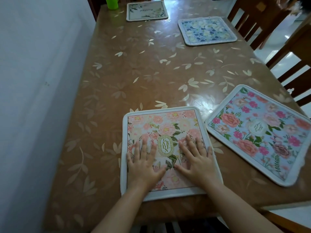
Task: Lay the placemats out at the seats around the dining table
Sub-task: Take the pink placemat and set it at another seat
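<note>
A: What's nearest?

B: At six o'clock, the pink placemat (pixel 164 148) lies flat at the near edge of the dining table (pixel 134 78), its middle bearing an oval marked GARDEN. Both hands press on it, palms down. The left hand (pixel 145 163) sits left of the oval, fingers spread and flat, gripping nothing. The right hand (pixel 196 159) sits right of it, equally splayed, its little finger reaching the mat's white border.

A: And just beyond?

B: Toward four o'clock, the blue rose placemat (pixel 259 133) lies near the pink one, turned at an angle, one corner close to the pink mat's right edge. I cannot tell whether they touch. It rests near the table's right side, beside a wooden chair (pixel 292 71).

A: Farther up?

B: At one o'clock, well apart, the blue-and-cream placemat (pixel 207 31) lies by the right edge, in front of another chair (pixel 249 15). At twelve o'clock, the white leafy placemat (pixel 146 10) lies at the far end. A green cup (pixel 111 3) stands just left of it, at eleven o'clock, next to the wall (pixel 37 81) that runs along the table's left side.
</note>
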The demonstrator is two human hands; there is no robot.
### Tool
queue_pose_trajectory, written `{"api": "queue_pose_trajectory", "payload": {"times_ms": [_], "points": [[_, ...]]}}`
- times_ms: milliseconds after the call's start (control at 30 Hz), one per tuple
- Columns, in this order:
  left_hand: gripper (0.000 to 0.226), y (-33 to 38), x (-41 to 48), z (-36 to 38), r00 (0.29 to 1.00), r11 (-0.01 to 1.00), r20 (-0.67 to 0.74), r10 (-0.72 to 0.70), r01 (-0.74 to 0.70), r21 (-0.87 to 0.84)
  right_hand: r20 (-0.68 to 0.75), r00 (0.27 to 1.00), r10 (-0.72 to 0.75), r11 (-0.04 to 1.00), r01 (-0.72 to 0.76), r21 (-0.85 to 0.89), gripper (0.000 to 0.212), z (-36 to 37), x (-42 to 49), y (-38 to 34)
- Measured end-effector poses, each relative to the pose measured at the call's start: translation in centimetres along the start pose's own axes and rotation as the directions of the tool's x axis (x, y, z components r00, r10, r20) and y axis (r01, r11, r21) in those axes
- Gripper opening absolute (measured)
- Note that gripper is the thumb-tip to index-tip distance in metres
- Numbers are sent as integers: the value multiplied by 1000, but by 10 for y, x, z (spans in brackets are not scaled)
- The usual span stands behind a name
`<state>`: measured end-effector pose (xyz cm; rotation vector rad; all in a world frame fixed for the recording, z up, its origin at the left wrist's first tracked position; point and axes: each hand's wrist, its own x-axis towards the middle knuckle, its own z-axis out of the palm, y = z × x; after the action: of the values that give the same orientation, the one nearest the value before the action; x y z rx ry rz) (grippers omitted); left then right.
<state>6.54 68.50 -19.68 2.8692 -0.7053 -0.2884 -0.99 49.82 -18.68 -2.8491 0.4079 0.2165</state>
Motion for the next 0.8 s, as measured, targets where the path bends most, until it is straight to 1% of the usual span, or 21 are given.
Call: {"api": "queue_pose_trajectory", "payload": {"times_ms": [100,167,267,333,400,500,600,633,700,733,800], "points": [[81,7,-20,0,1000,999,28,8,-9,32,-2,1000,-6,1000,6,10,78,2,-14,-4],[81,12,-31,-2,999,997,-12,31,-30,67,-6,1000,-8,999,9,32,77,5,-21,-6],[75,19,-45,-2,993,997,-98,61,-56,48,10,1000,6,999,-6,44,80,8,-32,-7],[73,23,-55,1,993,997,-98,71,-68,32,2,1000,9,999,-9,40,80,11,-40,-8],[73,24,-62,5,994,998,-89,65,-65,12,-10,1000,0,998,1,59,79,11,-48,-9],[75,22,-62,7,996,998,-57,62,-63,-19,7,1000,-11,998,11,57,77,11,-56,-8],[74,26,-62,6,1000,999,19,21,-20,-31,53,998,-22,995,17,93,76,7,-63,-4],[72,29,-62,6,1000,999,25,-4,6,-48,72,997,-38,993,30,112,74,4,-64,-1],[68,39,-61,3,998,989,30,-48,51,-136,122,989,-78,985,58,164,68,-7,-66,6],[66,45,-59,1,998,983,33,-51,56,-177,144,985,-94,979,65,192,65,-14,-67,11],[59,60,-53,-2,999,972,31,-14,21,-233,161,982,-100,971,61,231,63,-28,-69,21]]}}
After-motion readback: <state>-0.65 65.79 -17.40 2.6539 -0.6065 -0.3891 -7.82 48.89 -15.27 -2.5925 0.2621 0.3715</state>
